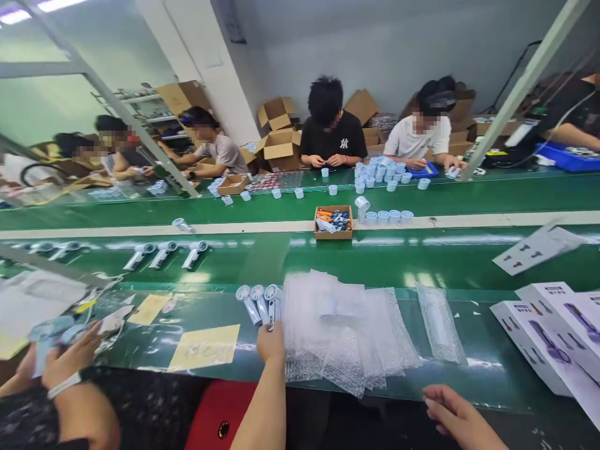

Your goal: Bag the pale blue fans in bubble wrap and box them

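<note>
My left hand (270,342) is closed round the lower handle of a pale blue handheld fan (272,294) with a round grille head. Just left of it, two similar fans (250,304) lie side by side on the green bench. A spread of bubble-wrap bags (344,331) lies right beside that hand, overlapping in a loose stack. My right hand (457,412) hovers at the front edge of the bench, fingers loosely bent and apart, with nothing in it. Beyond it lies one filled bubble bag (440,322), its pale contents blurred by the wrap.
White printed boxes (539,344) stand at the right. On the green conveyor (225,259) are several fans and a small carton (333,235) of parts. At the left, a co-worker's hands (70,356) hold a pale blue piece. Several people sit across the line near pale blue cups (379,169).
</note>
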Demonstrator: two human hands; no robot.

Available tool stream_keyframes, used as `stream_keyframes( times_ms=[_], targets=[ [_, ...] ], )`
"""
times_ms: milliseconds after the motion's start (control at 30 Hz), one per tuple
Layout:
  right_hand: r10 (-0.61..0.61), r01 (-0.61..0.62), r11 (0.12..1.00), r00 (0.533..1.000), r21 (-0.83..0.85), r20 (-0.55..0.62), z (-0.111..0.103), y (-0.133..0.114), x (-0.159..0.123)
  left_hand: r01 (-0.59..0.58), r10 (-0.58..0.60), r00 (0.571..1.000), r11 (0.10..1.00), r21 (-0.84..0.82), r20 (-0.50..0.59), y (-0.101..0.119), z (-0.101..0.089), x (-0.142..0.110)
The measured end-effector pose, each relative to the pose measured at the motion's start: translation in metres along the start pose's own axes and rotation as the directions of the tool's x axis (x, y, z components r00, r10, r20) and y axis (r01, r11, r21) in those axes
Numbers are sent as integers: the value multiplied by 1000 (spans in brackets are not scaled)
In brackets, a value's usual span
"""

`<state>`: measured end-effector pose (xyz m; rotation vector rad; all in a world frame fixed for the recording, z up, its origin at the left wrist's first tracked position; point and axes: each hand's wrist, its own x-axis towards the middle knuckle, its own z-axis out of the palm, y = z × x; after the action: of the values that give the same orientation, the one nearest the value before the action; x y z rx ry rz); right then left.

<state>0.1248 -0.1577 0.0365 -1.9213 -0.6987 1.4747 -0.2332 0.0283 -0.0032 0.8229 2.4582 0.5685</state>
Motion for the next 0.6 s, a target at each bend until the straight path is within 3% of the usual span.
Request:
stream_keyframes(
  times_ms=[133,200,300,367,433,467,567,600],
  targets=[
    [73,-87,985,992,149,99,15,-31,6,-15,9,999,992,-125,-53,7,-15,7],
    [124,-170,931,980,323,157,28,-50,12,-51,38,998,947,-316,-46,16,-21,-4],
    [93,-209,820,967,533,235,53,-81,25,-109,165,986,759,-642,28,33,-23,-46],
    [-13,-170,767,960,619,280,69,-101,36,-147,324,936,710,-689,135,44,-15,-87],
    [-134,-78,720,959,690,249,77,-116,49,-212,498,816,731,-649,295,51,1,-129],
    [-166,-15,699,969,715,182,76,-121,55,-247,574,718,740,-626,394,53,12,-149],
    [-135,144,676,988,723,-71,49,-120,69,-350,663,332,747,-565,672,50,50,-189],
    [-99,161,682,987,714,-128,34,-116,70,-393,637,234,753,-528,734,48,62,-195]
  ],
)
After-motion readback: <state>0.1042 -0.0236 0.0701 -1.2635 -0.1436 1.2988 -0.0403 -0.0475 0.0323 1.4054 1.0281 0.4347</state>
